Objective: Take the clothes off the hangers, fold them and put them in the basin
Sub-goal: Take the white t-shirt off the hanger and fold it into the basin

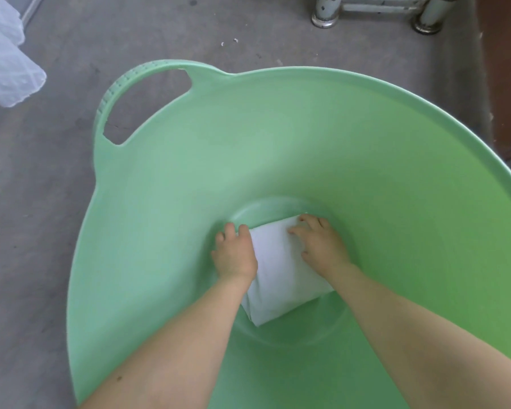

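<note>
A large light-green basin (278, 137) with a loop handle fills most of the view. At its bottom lies a folded white garment (278, 276), a neat rectangle. My left hand (235, 255) grips the garment's left edge, with its fingers curled over the far left corner. My right hand (319, 243) rests on the garment's right side, fingers spread on the far right corner. Both forearms reach down into the basin from the bottom of the frame.
The basin stands on a grey concrete floor (42, 202). Sheer white fabric (3, 54) hangs at the upper left. Pale metal frame legs (328, 10) stand at the top right, and a brown wooden edge (508, 69) runs along the right.
</note>
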